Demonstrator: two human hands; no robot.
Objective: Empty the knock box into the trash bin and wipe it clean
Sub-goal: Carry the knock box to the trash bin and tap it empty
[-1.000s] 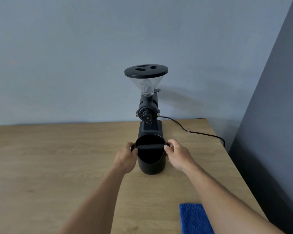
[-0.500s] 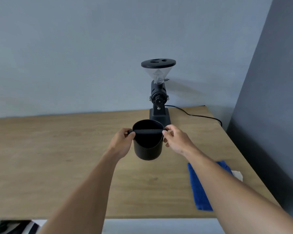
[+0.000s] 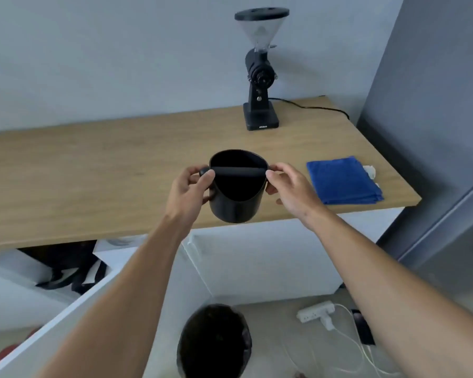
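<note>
The black knock box [image 3: 236, 205], a round tub with a padded bar across its mouth, hangs upright in the air over the front edge of the wooden counter [image 3: 93, 170]. My left hand [image 3: 187, 190] grips the bar's left end and my right hand [image 3: 290, 190] grips its right end. Its inside is too dark to make out. A black-lined trash bin [image 3: 215, 342] stands on the floor below, nearer to me. A folded blue cloth [image 3: 343, 180] lies on the counter to the right of the box.
A black coffee grinder [image 3: 260, 77] with a clear hopper stands at the back of the counter, its cord running right. A grey wall closes the right side. A white power strip [image 3: 316, 313] and cables lie on the floor. White cabinet fronts sit under the counter.
Both hands lifted the knock box off the counter and drew it toward me, away from the grinder, to the counter's front edge. The view tilted down, and the trash bin and floor came into sight.
</note>
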